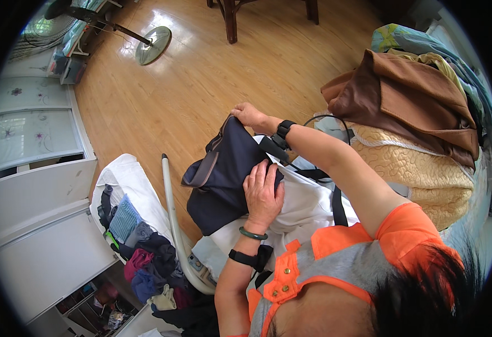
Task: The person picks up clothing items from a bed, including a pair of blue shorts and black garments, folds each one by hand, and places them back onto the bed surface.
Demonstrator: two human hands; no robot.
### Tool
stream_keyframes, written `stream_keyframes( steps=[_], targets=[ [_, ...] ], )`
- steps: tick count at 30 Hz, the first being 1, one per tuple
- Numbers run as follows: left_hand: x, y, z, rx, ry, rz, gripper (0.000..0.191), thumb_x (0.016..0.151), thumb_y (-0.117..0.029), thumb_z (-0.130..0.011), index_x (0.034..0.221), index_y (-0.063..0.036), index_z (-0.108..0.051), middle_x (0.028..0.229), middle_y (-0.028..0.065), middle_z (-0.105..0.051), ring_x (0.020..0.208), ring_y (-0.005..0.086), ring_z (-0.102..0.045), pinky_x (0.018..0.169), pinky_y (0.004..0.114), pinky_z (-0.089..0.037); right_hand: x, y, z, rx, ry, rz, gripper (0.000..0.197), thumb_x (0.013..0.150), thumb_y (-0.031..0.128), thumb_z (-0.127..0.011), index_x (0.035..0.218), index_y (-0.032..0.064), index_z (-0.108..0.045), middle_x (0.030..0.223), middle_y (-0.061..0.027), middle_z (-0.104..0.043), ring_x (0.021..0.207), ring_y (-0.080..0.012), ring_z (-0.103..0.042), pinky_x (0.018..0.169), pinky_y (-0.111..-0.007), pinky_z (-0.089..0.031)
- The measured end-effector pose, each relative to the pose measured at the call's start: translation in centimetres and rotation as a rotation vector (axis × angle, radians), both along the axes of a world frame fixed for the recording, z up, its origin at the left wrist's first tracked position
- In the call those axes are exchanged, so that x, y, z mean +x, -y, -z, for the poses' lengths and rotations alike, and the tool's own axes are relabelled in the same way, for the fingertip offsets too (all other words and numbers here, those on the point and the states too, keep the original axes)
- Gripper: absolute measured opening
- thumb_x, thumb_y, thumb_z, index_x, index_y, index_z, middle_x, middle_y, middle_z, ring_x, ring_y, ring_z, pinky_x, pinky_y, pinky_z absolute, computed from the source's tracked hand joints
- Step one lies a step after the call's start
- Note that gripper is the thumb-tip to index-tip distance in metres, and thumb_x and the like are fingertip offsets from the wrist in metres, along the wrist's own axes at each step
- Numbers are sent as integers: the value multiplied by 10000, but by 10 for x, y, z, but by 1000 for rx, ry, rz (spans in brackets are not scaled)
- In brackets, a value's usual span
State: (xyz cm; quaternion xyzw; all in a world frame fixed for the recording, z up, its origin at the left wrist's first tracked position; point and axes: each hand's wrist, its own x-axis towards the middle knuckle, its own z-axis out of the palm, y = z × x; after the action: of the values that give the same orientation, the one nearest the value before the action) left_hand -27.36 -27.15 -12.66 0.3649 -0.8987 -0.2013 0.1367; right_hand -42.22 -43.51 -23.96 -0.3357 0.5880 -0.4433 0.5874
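A dark navy fabric bag (229, 185) with brown-trimmed edges and a strap or handle lies across white cloth (305, 202) in front of me. My right hand (248, 114) pinches the bag's raised far corner, at one end of its brown-edged opening. Flat on the near side of the bag rests my left hand (264, 189), its thumb apart from the fingers; no grip on the fabric is plain. A green bangle (253, 233) and a black strap are on the left wrist, and another black strap is on the right. The inside of the bag is hidden.
A curved pale tube (172, 215) stands left of the bag, beside a white cloth holder (121, 172) of mixed clothes. Brown garments (422, 101) lie on a yellow quilted cover (418, 181) at right. A standing fan (153, 45) and wooden furniture legs (230, 21) are farther off.
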Motion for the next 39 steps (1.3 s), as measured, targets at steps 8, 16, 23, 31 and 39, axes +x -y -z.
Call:
stream_keyframes(
  steps=[8,16,23,31,39],
  targets=[
    [4,2,0,37,-67,3,519,777,-205,-655,1253,-45,-524,1308,145,-493,1212,328,-439,1010,441,-323,-6,-37,1,229,148,16,419,930,412,-533,1003,8,-615,900,-80,-618,791,-188,-586,673,-365,-513],
    [18,45,-19,162,-330,-280,355,842,-97,-633,1164,32,-553,1176,183,-538,1057,346,-552,911,411,-466,-12,-114,-62,268,275,-223,530,853,385,-657,1195,-13,-582,1009,-82,-650,852,-169,-616,704,-323,-513],
    [42,51,33,-81,13,-345,563,928,-314,-509,1342,48,-386,1355,305,-391,1257,450,-381,1051,490,-312,0,-129,-64,218,159,-191,459,766,244,-722,1120,-28,-616,809,-63,-635,658,-138,-592,470,-280,-439],
    [25,31,12,-60,113,-446,661,938,-439,-479,1412,-7,-317,1373,362,-344,1281,521,-318,1072,528,-267,-11,-136,-100,102,402,-139,519,769,83,-658,1261,-15,-525,936,-72,-643,688,-121,-597,499,-248,-452],
    [-6,-14,-10,201,-271,-335,769,911,-425,-536,1452,3,-197,1401,394,-250,1301,539,-262,1082,521,-254,-54,-177,-158,-100,385,-170,594,756,-22,-603,1327,-57,-440,1109,-122,-621,946,-159,-608,799,-260,-511]
  ],
)
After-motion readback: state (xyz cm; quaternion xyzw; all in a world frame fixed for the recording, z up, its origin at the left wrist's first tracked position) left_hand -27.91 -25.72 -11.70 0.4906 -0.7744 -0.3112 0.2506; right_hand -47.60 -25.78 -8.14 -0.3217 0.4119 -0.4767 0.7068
